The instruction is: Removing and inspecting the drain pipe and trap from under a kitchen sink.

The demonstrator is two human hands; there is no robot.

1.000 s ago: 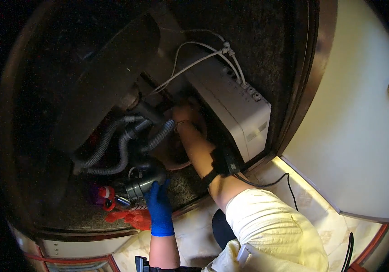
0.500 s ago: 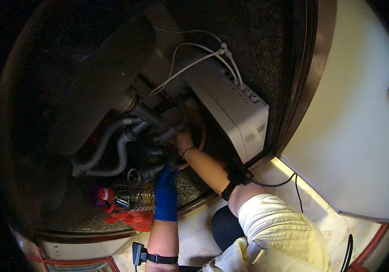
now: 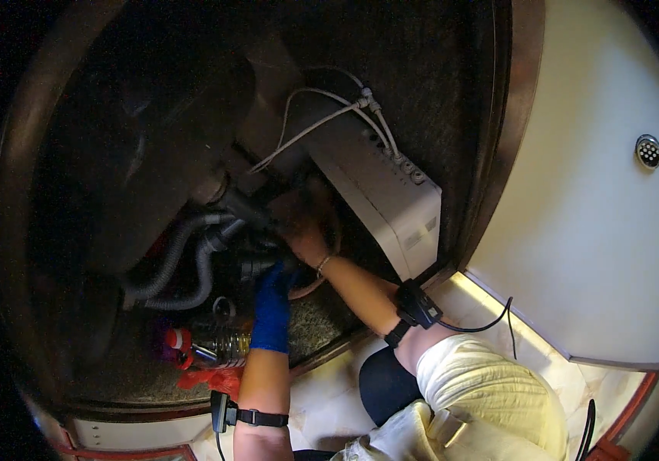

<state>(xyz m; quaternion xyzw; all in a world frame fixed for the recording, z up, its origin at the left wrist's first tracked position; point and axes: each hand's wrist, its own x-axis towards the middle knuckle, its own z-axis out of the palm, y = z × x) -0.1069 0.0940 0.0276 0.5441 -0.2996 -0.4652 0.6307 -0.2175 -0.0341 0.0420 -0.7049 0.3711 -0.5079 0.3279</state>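
Our left hand in a blue rubber glove (image 3: pixel 273 300) has shifted away from the clear ribbed plastic bottle with a red cap (image 3: pixel 228 349) and farther into the dark cabinet, while our bare right hand (image 3: pixel 304 237) has drawn back nearer to it, so both now meet at the pipework. The dark grey plastic pipe fitting (image 3: pixel 256 269) sits at the gloved fingertips, near the middle of the cabinet, below the thicker dark grey drain pipe (image 3: pixel 246 206). Shadow covers both sets of fingers, and we cannot tell whether either hand grips anything or is loose. Two grey corrugated hoses (image 3: pixel 168 265) curve close by on the left, and a white box-shaped unit (image 3: pixel 395 211) with thin white tubes (image 3: pixel 322 123) stands to the right; between them they narrow our reach. A round reddish-brown rim (image 3: pixel 310 289) shows beneath the right wrist, and a crumpled red plastic bag (image 3: pixel 214 379) lies at the near left, beside the bottle.
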